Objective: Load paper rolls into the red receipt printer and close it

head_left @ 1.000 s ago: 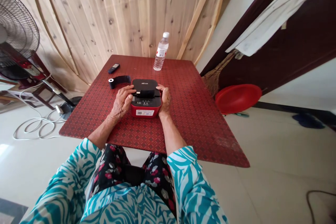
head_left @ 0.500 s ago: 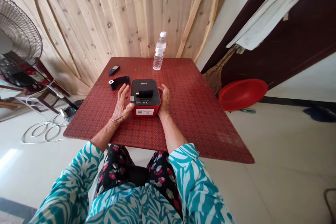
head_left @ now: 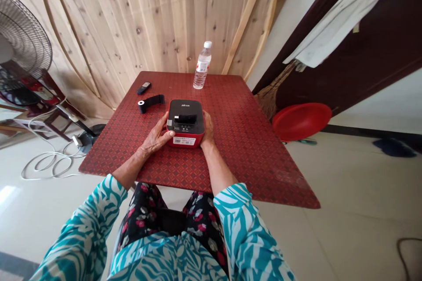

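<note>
A boxy red device (head_left: pixel 191 107) with a black top and a white label on its front sits on the table. A small black USB stick (head_left: pixel 186 118) lies across its top. My left hand (head_left: pixel 158 135) presses on the device's left side, thumb at the front corner. On the opposite side, my right hand (head_left: pixel 208 131) wraps around the edge, its fingertips partly hidden. To the left lies a black roll (head_left: pixel 142 106) with a white core, its strip partly unwound. Behind that rests a small dark remote-like gadget (head_left: pixel 144 88).
A clear water bottle (head_left: pixel 202 66) stands near the back edge of the patterned red table (head_left: pixel 250 153). Left of the table are a fan (head_left: pixel 23 30) and a loose cable (head_left: pixel 49 160) on the floor. A red basin (head_left: pixel 301 122) and a broom (head_left: pixel 272 92) are at the right.
My left hand has come in from beside the device and now touches its side. The device appears shifted slightly to the right, and my right hand stays on it.
</note>
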Tool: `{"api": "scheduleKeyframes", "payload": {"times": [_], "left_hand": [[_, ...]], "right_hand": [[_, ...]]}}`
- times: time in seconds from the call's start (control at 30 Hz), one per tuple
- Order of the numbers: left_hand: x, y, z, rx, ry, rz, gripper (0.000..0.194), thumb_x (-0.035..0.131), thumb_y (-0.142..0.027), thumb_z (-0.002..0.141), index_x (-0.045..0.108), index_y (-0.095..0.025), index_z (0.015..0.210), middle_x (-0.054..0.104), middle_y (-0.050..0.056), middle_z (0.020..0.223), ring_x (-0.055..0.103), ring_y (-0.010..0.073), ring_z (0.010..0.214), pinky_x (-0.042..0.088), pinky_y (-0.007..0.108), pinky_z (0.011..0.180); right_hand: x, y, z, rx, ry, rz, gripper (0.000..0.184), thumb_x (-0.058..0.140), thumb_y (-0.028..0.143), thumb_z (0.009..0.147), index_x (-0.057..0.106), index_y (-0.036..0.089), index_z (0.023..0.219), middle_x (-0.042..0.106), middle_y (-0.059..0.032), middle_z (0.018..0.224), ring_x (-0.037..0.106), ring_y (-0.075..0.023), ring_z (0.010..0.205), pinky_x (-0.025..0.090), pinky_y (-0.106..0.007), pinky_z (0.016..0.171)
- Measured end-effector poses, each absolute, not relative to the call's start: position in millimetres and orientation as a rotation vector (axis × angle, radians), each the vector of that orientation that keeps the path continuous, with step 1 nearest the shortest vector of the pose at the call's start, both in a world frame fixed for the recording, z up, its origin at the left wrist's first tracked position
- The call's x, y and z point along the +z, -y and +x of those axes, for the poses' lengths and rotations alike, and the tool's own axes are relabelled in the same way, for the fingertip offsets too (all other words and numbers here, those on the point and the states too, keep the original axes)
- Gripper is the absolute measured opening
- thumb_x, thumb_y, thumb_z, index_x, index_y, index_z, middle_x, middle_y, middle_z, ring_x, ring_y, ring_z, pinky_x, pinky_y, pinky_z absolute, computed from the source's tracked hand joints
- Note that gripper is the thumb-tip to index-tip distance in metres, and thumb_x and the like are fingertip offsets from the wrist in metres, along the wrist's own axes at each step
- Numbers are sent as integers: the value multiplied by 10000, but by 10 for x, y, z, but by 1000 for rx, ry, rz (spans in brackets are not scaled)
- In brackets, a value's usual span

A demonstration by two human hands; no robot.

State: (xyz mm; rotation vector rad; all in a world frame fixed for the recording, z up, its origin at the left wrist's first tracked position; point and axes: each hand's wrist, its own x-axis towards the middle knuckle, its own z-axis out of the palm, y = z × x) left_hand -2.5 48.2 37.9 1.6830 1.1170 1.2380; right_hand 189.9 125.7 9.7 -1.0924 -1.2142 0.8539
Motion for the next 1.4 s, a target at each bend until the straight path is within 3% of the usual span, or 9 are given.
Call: {"api": "scheduleKeyframes", "payload": {"times": [0.2,0.33,0.47,0.8,1.03,1.2,1.4], "left_hand": [[373,-555,-17,1390,-959,1298,681,414,-688,893,546,-210,1359,579,133,1384,538,311,1274,433,453,1028],[370,-661,6,1425,-999,1111,522,631,-552,800,626,-223,1205,690,67,1161,641,224,1036,485,331,848],[394,-707,40,1436,-1037,1012,449,727,-370,693,640,-224,1109,701,15,1027,626,146,820,455,265,701],[496,-725,87,1443,-1001,881,397,671,-215,596,641,-203,992,663,-12,845,520,100,626,375,234,572],[582,-761,144,1456,-970,758,367,625,-115,544,634,-185,904,623,-36,699,507,93,573,367,220,538],[546,-790,101,1436,-949,809,391,636,-126,531,629,-194,916,653,-29,768,520,92,588,380,221,541],[447,-802,82,1445,-1009,904,379,677,-234,597,577,-224,963,679,-2,899,606,148,733,438,282,643]], "right_hand": [[40,-1299,1916,834,1228,-1088,387,350,345,961,657,166,1115,693,-105,1165,575,-204,1117,439,-399,1013],[16,-1313,1934,799,1277,-1080,389,355,363,961,665,175,1100,695,-104,1144,573,-201,1125,436,-384,1018],[32,-1304,1927,780,1292,-1103,404,331,365,975,651,161,1115,696,-118,1147,573,-199,1115,450,-377,1001],[59,-1304,1913,741,1325,-1111,404,336,383,977,641,172,1137,712,-114,1131,582,-205,1101,472,-397,988],[87,-1284,1894,782,1290,-1128,420,292,335,992,642,157,1142,695,-125,1190,572,-197,1133,456,-380,1014],[98,-1279,1868,880,1185,-1088,417,323,360,977,650,158,1141,691,-113,1201,585,-196,1128,467,-376,1002],[84,-1297,1870,940,1090,-1023,391,388,415,939,674,207,1107,688,-65,1207,595,-185,1139,464,-364,1011]]}}
